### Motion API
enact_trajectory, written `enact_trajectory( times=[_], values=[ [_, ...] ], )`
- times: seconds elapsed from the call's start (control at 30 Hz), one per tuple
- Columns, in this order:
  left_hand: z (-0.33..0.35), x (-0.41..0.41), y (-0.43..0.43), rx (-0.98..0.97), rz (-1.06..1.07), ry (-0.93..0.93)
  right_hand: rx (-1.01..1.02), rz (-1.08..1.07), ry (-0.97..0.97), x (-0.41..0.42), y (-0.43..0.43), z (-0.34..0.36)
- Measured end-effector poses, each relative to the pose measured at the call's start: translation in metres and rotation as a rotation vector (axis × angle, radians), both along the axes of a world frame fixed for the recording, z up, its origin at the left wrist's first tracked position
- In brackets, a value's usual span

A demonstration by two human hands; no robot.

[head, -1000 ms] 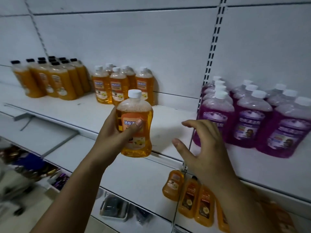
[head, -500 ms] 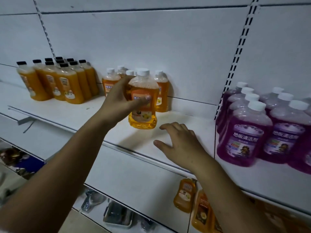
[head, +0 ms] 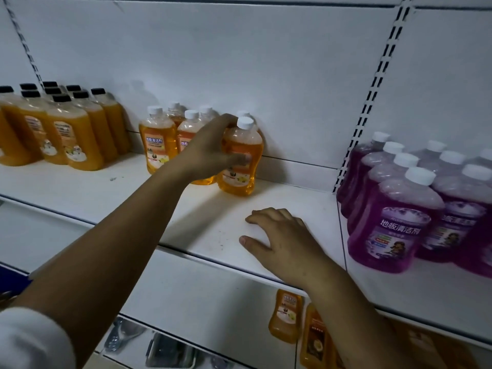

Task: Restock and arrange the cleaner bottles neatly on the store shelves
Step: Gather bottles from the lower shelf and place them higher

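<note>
My left hand (head: 210,153) grips an orange cleaner bottle with a white cap (head: 241,158), which stands upright on the white shelf (head: 207,209) at the right end of a small group of the same orange bottles (head: 158,141). Part of that group is hidden behind my hand. My right hand (head: 282,239) rests on the shelf near its front edge with fingers spread and holds nothing. Purple cleaner bottles with white caps (head: 396,222) stand in rows on the shelf to the right.
Black-capped orange bottles (head: 66,129) are grouped at the far left of the shelf. More orange bottles (head: 286,318) lie on a lower level below my right arm. A slotted upright (head: 370,97) divides the back wall. Bare shelf lies between the orange and purple groups.
My left hand has carried the orange bottle forward and set it down beside the other white-capped orange bottles. My right hand has lowered onto the shelf surface.
</note>
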State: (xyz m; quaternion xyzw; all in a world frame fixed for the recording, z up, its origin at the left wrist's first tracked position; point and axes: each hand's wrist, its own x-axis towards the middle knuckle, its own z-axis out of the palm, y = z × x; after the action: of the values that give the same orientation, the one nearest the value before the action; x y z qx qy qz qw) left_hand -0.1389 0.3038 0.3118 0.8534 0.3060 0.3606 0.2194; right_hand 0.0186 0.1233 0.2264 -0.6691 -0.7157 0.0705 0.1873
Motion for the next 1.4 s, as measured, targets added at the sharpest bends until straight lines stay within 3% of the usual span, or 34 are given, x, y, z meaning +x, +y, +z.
enact_trajectory(
  times=[0.2,0.43,0.6,0.87,1.07,1.27,1.4],
  values=[
    [0.014,0.010,0.000,0.074,0.001,0.148,0.004,-0.004,0.024,0.000,0.000,-0.002],
    [0.032,0.012,0.005,0.539,0.314,0.459,0.012,-0.006,0.038,0.001,-0.002,-0.001],
    [0.032,0.011,0.002,0.536,0.311,0.493,0.006,-0.002,0.038,0.001,-0.002,-0.001],
    [0.029,0.009,0.001,0.395,0.254,0.395,0.020,0.001,0.043,0.001,-0.002,0.000],
    [0.017,0.004,-0.004,0.504,0.299,0.408,0.016,-0.004,0.047,-0.001,-0.004,0.001],
    [-0.010,-0.023,-0.021,0.418,0.338,0.149,0.026,-0.007,0.043,-0.001,-0.004,0.002],
    [-0.034,-0.040,-0.065,0.381,0.307,0.125,0.059,0.000,0.054,0.000,-0.003,0.004]
  ],
)
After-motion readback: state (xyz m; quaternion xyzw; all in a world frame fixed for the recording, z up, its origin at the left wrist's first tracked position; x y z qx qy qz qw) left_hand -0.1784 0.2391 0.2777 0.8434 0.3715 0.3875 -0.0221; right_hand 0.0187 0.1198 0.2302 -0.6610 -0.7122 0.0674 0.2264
